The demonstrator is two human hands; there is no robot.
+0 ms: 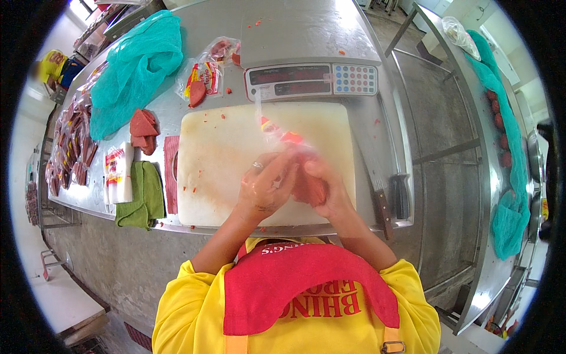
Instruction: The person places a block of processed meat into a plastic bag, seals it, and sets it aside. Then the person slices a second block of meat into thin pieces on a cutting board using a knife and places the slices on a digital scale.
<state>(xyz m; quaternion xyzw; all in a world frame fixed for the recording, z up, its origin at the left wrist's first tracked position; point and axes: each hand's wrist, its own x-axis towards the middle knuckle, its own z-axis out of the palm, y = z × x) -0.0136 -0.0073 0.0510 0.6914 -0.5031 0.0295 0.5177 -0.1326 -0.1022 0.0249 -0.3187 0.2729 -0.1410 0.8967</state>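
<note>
In the head view, the right hand (335,190) grips the meat (311,187), thumb on one side and fingers round the other; the left hand (265,186) has its fingers bent in against the meat and the bag (289,137) — blur hides whether they pinch, so I cannot tell. The meat sits between both sets of fingers, above the right half of the board (215,147), and the bag, clear with red and yellow print, rises beyond the fingertips. Open board spreads widest to the left of the left fingers, where a few crumbs lie; the right edge is near the right fingers and the near edge runs under the wrists. Past the far edge, the scale (312,81) limits room ahead of the fingers — the bag's tip comes near it. Right of the fingers, beyond the board, lie the knife (383,209) and a black handle (400,197), close to the table's (200,23) right edge. Well left, slices (143,131) lie past the board, and a green cloth (141,194) reaches the table's near edge.
</note>
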